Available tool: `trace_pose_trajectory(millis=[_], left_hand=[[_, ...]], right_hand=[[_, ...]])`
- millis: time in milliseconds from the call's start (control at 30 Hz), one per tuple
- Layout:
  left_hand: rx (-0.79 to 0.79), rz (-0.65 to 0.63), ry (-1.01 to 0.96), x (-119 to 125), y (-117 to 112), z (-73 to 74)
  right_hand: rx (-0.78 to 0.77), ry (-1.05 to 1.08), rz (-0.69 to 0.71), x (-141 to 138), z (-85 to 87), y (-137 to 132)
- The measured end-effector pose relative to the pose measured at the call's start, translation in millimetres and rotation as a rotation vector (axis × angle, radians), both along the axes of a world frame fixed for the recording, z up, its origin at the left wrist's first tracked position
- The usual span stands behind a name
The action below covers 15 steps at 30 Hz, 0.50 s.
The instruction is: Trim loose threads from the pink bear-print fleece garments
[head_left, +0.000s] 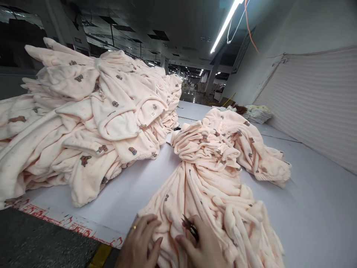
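Two bare hands work at a pale peach, plush-looking garment with small brown printed figures, bunched up (192, 186) on a smooth white tabletop (315, 212). It lies directly before the person and serves here as the landmark. At its near left edge, the left hand (143, 238) has loosely curled fingers, thumb apart from them; whether it pinches a fold, I cannot tell. Over its near middle, the right hand (203, 242) is closed around small dark metal thread snips (192, 229), the tips pointing forward past the fingers, presumably so they stay free and visible. Left of the garment is a big heap of matching peach plush clothing (111, 111), probably kept aside to leave working room. Behind the garment and to its right lies a peach plush piece with a gathered end (259, 152); whether the two are joined is unclear.
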<state>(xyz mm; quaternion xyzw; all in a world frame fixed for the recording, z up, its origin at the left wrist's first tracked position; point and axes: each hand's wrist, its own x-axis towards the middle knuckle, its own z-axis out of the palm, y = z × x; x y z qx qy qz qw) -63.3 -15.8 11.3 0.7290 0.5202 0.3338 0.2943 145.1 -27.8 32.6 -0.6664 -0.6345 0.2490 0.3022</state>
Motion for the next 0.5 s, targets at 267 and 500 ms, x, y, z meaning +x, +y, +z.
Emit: trace_pose_trajectory(millis=[267,500], left_hand=[[-0.105,-0.071,0.144,10,27,19.5],[-0.547,-0.119,-0.869,30,22,13.9]], right_hand=[[0.139,-0.014,0.005,10,-2.3,-2],[0.294,-0.17,0.057,6,6.7,-14]])
